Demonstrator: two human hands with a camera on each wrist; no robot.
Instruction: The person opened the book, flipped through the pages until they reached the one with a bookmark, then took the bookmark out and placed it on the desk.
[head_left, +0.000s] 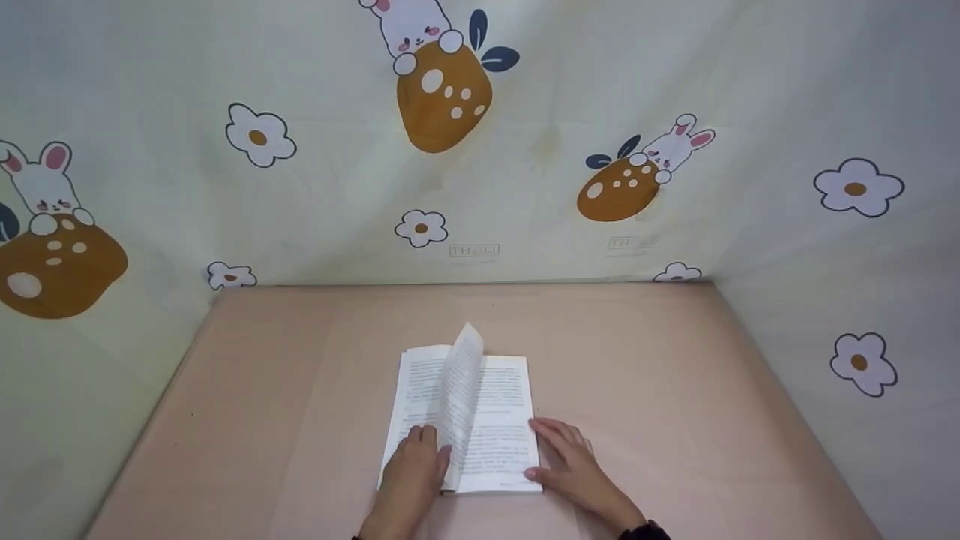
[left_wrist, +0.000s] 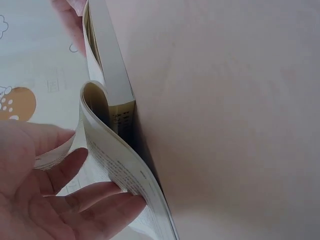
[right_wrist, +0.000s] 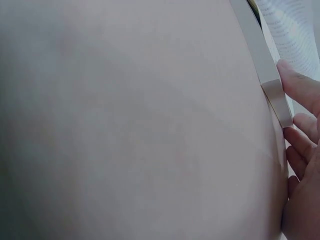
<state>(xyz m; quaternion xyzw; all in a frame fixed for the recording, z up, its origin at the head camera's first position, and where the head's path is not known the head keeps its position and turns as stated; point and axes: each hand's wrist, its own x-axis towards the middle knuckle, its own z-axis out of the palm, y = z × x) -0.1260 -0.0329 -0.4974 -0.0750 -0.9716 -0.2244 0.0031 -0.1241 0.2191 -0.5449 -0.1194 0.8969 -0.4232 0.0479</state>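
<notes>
Left hand (head_left: 414, 469) flat on book's (head_left: 463, 420) left half, fingers straight, raised page (head_left: 461, 390) right beside thumb, so nearer one. Right hand (head_left: 574, 465) relaxed, fingertips touching book's right edge. Book open mid-table (head_left: 300, 390), spine running away from person.

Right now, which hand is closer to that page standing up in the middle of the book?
Left. The left hand touches the raised page; the right hand rests at the book's right edge.

Open book (head_left: 480, 420) on pink table (head_left: 675, 375)
</notes>
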